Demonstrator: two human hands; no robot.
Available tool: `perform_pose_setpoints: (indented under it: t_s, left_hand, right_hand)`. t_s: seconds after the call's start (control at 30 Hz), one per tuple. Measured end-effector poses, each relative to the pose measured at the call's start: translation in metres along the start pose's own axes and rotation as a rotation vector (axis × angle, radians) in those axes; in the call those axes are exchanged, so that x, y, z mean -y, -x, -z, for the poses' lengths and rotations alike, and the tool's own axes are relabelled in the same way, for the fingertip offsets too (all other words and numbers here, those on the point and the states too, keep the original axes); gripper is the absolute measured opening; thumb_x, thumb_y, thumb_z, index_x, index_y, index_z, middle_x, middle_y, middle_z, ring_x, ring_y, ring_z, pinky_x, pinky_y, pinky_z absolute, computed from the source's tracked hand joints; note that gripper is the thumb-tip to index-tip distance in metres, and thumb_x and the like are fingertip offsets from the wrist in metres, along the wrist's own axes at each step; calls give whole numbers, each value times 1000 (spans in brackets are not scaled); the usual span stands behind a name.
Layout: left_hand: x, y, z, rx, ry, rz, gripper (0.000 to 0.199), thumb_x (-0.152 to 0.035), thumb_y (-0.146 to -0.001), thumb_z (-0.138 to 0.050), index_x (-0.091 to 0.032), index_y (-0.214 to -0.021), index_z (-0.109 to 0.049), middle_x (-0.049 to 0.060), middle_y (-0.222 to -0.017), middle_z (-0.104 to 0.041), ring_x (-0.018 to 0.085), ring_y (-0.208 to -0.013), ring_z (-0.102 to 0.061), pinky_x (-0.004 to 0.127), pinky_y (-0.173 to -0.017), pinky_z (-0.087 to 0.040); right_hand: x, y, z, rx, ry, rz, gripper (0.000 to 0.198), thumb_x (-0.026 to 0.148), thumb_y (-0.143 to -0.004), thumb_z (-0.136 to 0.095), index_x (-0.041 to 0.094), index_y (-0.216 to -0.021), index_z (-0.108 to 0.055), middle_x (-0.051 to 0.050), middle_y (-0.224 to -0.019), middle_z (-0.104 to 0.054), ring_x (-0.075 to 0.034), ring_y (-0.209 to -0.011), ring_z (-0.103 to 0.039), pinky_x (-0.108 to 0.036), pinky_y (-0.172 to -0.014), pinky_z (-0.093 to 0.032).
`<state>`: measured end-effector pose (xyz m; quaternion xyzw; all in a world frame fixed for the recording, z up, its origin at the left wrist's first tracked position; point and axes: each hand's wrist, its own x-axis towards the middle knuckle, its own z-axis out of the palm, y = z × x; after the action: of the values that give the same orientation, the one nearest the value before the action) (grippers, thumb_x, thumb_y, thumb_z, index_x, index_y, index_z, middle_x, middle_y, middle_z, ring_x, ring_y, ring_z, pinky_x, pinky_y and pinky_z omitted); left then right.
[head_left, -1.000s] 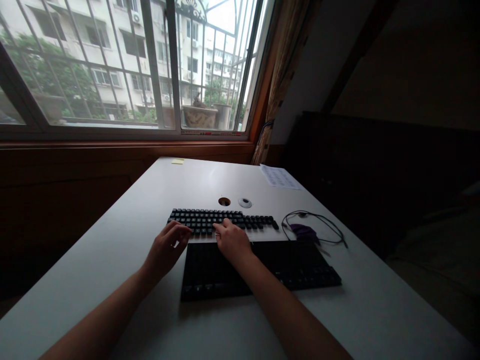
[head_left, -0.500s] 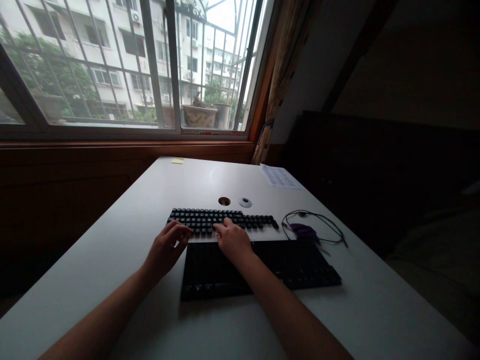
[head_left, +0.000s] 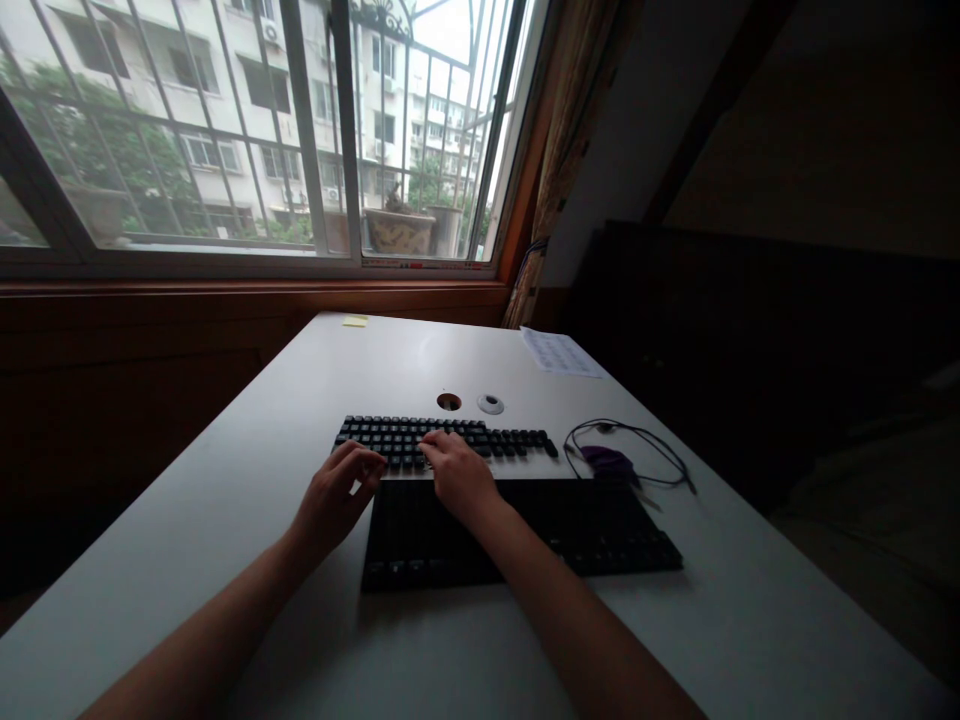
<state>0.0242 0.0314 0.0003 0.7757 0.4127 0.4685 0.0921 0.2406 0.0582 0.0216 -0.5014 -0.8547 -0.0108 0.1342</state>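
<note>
Rows of dark keycaps (head_left: pixel 382 432) stand on the white table, with a few gaps at their right end. In front of them lies a black keyboard base (head_left: pixel 600 525), partly covered by my right forearm. My left hand (head_left: pixel 334 497) is at the near left corner of the rows, thumb and fingers curled together in a pinch; what is between the tips is too small to make out. Over the middle of the rows, my right hand (head_left: pixel 461 478) has its fingertips closed at a keycap. Its palm hides part of the rows and the base's far edge.
A coiled black cable (head_left: pixel 664 450) and a dark purple cloth-like thing (head_left: pixel 607 462) lie right of the keycaps. Beyond are a round hole (head_left: pixel 448 402), a ring-shaped cover (head_left: pixel 490 404), printed paper (head_left: pixel 561 352) and a yellow sticky note (head_left: pixel 355 321). A barred window stands behind the table.
My right hand has shifted slightly left and away from me over the keycap rows, its fingers drawn closer together. My left hand has barely moved. The keyboard base lies where it was.
</note>
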Motion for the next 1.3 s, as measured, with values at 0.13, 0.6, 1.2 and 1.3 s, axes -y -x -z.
perform_pose_setpoints:
  t_s: [0.13,0.6,1.2,1.3]
  left_hand:
    - [-2,0,-1,6,9,10,9,-19,-94,-52,-19,-95,-61,2,-86,-55,12,-68,-53,24,-59,-46]
    - [-2,-1,-4,27,24,14,9,-16,-93,-52,-19,-93,-61,3,-86,-55,13,-70,-54,23,-58,-46]
    - [0,1,-4,39,28,25,11,-14,-91,-52,-19,-94,-61,3,-87,-54,14,-72,-54,23,-58,-45]
    - [1,1,-4,45,28,19,11,-14,-91,-52,-19,-94,-61,2,-86,-54,14,-73,-54,22,-58,-45]
  right_hand:
    - [0,0,-3,26,-6,49,52,3,-87,-41,22,-133,-57,-2,-141,-53,-19,-119,-46,-29,-98,-45]
    - [-1,0,-5,82,0,34,51,7,-90,-40,24,-135,-55,-2,-141,-53,-20,-118,-45,-31,-98,-45]
    - [-1,0,-6,73,-5,34,52,6,-90,-39,24,-136,-55,-1,-141,-53,-20,-117,-46,-31,-97,-46]
    - [0,0,-5,77,-2,28,53,6,-90,-39,25,-137,-54,-1,-142,-52,-20,-119,-45,-30,-97,-46]
